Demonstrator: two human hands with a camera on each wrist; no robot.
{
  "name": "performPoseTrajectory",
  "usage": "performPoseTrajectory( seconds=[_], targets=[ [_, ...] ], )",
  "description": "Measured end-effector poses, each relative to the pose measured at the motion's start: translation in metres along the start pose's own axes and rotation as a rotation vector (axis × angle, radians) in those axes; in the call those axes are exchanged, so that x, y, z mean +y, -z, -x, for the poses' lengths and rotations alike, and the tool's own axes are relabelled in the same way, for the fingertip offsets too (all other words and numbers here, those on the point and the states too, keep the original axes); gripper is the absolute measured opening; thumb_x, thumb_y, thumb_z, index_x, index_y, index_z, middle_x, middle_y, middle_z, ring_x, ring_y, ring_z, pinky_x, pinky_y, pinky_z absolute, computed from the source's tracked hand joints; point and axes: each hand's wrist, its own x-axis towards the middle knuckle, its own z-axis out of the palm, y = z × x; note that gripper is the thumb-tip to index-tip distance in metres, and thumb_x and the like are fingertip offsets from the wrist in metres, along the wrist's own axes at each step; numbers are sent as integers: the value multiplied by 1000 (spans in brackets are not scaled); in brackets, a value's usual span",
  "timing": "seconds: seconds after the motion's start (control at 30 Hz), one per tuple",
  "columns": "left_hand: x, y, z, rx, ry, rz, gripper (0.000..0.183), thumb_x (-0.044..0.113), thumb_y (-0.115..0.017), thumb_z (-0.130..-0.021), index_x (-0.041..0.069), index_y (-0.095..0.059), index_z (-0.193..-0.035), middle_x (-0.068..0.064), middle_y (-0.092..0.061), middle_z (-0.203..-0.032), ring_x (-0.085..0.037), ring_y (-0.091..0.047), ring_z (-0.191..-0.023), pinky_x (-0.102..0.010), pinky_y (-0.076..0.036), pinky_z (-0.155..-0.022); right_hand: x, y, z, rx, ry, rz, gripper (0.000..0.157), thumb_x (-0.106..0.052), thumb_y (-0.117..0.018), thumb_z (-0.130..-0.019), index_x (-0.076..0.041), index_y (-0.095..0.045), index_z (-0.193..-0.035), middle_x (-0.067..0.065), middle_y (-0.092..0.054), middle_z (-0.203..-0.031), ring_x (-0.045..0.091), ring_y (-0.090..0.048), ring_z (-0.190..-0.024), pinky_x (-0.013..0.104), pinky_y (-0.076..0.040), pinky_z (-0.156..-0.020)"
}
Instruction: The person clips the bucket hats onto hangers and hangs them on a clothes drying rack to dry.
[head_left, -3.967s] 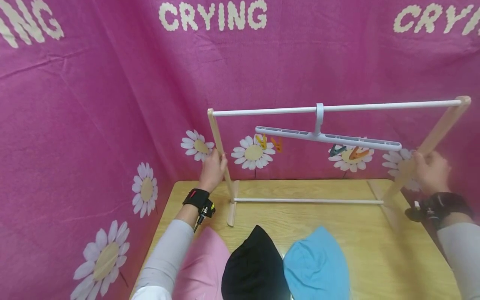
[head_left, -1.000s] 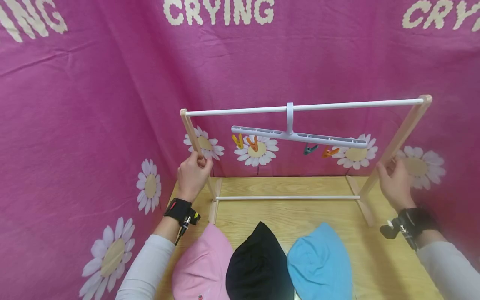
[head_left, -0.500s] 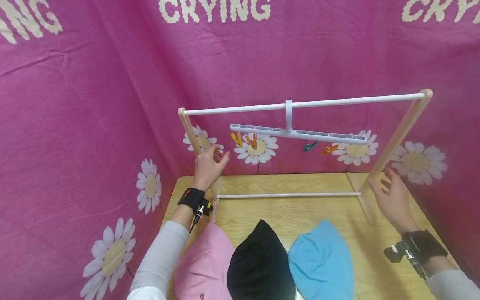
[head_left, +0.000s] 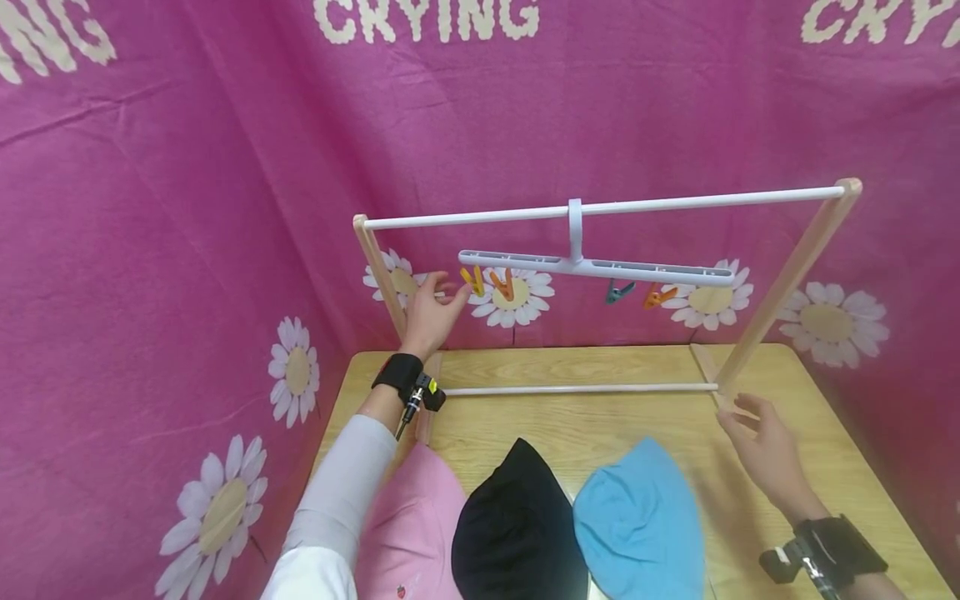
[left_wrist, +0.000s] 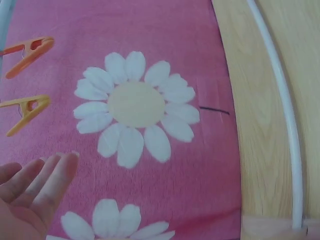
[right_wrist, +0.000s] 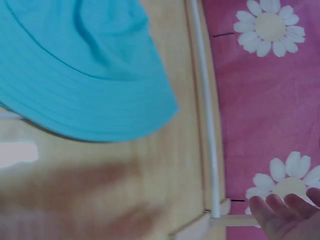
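Note:
My left hand [head_left: 435,317] is held up beside the left post of a small wooden clothes rack [head_left: 787,287], fingers loosely bent. Its fingertips are close to a yellow clothespin [head_left: 477,282]; the left wrist view shows a gap between them. That clothespin hangs from a pale grey hanger [head_left: 576,267] hooked on the rack's white top bar. Also on the hanger are an orange clothespin [head_left: 502,285], a dark green clothespin [head_left: 619,292] and a second orange clothespin [head_left: 660,296]. Lower down, my right hand [head_left: 765,450] hovers near the rack's right foot, fingers relaxed, holding nothing.
A pink bucket hat [head_left: 412,533], a black bucket hat [head_left: 517,533] and a blue bucket hat [head_left: 641,525] lie side by side at the front of the wooden table [head_left: 825,467]. Pink cloth [head_left: 637,108] with daisies hangs behind and on the left.
Both hands gripped the rack's posts, which shifted left, then let go. My left hand has risen rightward toward the yellow clothespin; my right hand has dropped away from the right post.

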Motion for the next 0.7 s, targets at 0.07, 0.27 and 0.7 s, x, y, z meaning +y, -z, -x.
performPoseTrajectory(
  seconds=[0.07,0.27,0.7],
  targets=[
    [1,-4,-4,-14,18,34,73,49,-71,-98,6,-48,-152,-18,-61,-142,-33,-66,-123,-46,-57,-96,4,-6,10,-29,-19,17,68,-34,-54,-110,15,-31,-151,42,-42,-149,62,-51,-127,17,-55,-75],
    [6,-16,-18,-25,24,89,74,45,-76,-96,9,-46,-154,-19,-60,-143,-29,-67,-121,-43,-58,-94,16,-23,32,-162,-113,-1,75,-40,-50,-111,17,-25,-154,43,-39,-151,62,-49,-130,60,-54,-94],
    [17,-27,-19,60,-22,38,57,38,-77,-96,3,-59,-137,-14,-75,-110,-26,-75,-102,-39,-59,-79,32,-50,59,-316,-373,-111,92,-54,-50,-108,13,-14,-159,42,-31,-157,58,-38,-143,53,-51,-106]
  ],
)
